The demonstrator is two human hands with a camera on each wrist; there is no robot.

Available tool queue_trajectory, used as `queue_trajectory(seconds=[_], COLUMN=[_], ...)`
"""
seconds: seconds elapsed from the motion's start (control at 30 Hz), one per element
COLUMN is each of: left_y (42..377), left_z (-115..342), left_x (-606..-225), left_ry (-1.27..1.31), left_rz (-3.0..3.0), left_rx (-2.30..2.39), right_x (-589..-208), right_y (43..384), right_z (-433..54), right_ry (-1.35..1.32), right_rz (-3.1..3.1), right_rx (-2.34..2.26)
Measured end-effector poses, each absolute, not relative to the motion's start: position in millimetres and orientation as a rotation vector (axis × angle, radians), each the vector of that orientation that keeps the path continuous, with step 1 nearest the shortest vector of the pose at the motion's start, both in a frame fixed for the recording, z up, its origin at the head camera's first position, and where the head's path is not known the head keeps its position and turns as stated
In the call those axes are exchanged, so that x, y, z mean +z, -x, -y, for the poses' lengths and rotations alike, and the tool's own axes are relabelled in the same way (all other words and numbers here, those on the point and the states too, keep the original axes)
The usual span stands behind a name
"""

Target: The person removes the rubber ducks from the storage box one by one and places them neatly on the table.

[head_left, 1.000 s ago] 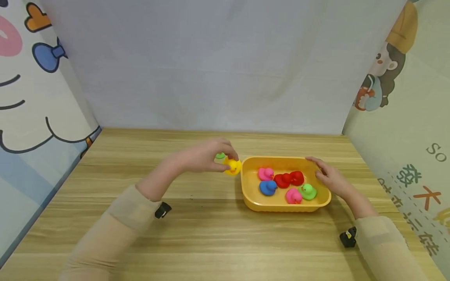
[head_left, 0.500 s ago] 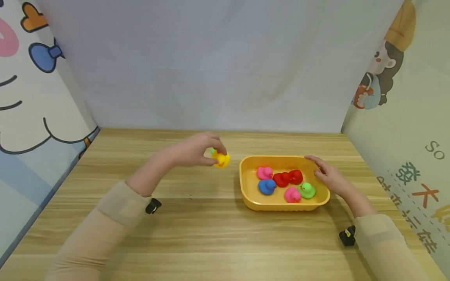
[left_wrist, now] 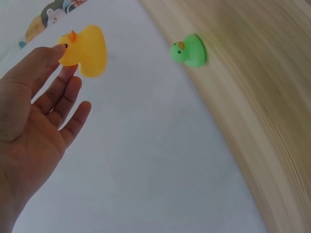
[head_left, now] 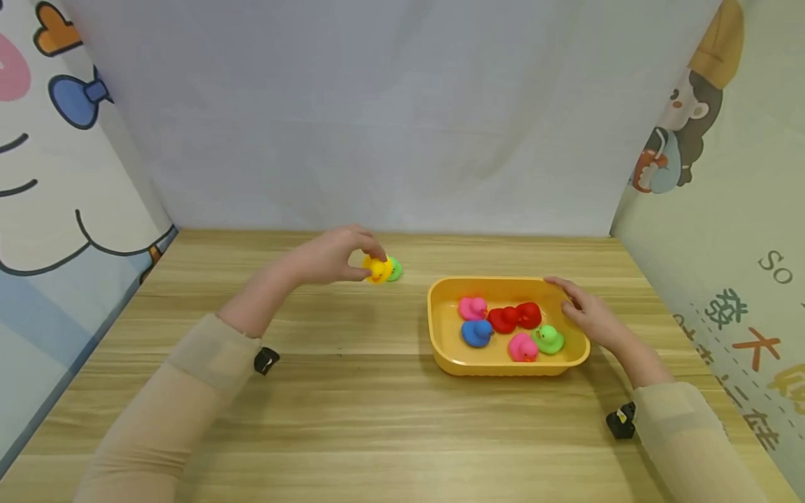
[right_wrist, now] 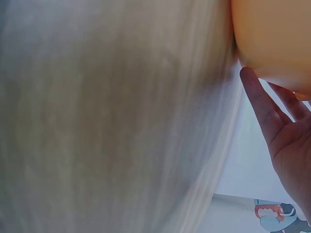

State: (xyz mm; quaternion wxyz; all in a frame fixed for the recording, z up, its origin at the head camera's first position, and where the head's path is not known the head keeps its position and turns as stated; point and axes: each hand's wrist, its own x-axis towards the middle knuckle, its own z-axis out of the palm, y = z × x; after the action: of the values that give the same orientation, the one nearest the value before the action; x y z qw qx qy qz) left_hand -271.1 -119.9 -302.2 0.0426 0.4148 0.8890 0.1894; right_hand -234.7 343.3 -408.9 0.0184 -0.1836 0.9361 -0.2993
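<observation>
My left hand (head_left: 333,256) pinches a yellow rubber duck (head_left: 376,270) between thumb and fingertips. In the left wrist view the yellow duck (left_wrist: 90,51) hangs above the surface, the thumb at its head. A green rubber duck (head_left: 394,269) sits on the table just right of it, partly hidden in the head view. On the right, my right hand (head_left: 591,316) holds the right end of a yellow-orange plastic basin (head_left: 509,368) at its rim. Seen from the right wrist, fingers (right_wrist: 262,104) lie against the basin's outer wall.
Inside the basin lie several rubber ducks: a blue duck (head_left: 477,333), two pink, two red and a green duck (head_left: 548,339). The wooden table (head_left: 352,426) ends at a pale cloth backdrop (head_left: 390,119). Printed panels stand at both sides.
My left hand has moved left and toward the back with the yellow duck, away from the basin's left end. The green duck behind it has come into clearer view. My right hand stays at the basin.
</observation>
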Motion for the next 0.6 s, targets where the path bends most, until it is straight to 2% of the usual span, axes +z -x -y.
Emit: queue_trajectory(seconds=[0.6], left_y=[296], left_z=[135], left_x=[-321], left_ry=[-1.181], left_rz=[-2.761], left_rx=[0.621], right_x=[-406], right_y=[232], right_z=[-342], right_ry=[0.578], right_rz=[-2.927], right_rx=[-0.919])
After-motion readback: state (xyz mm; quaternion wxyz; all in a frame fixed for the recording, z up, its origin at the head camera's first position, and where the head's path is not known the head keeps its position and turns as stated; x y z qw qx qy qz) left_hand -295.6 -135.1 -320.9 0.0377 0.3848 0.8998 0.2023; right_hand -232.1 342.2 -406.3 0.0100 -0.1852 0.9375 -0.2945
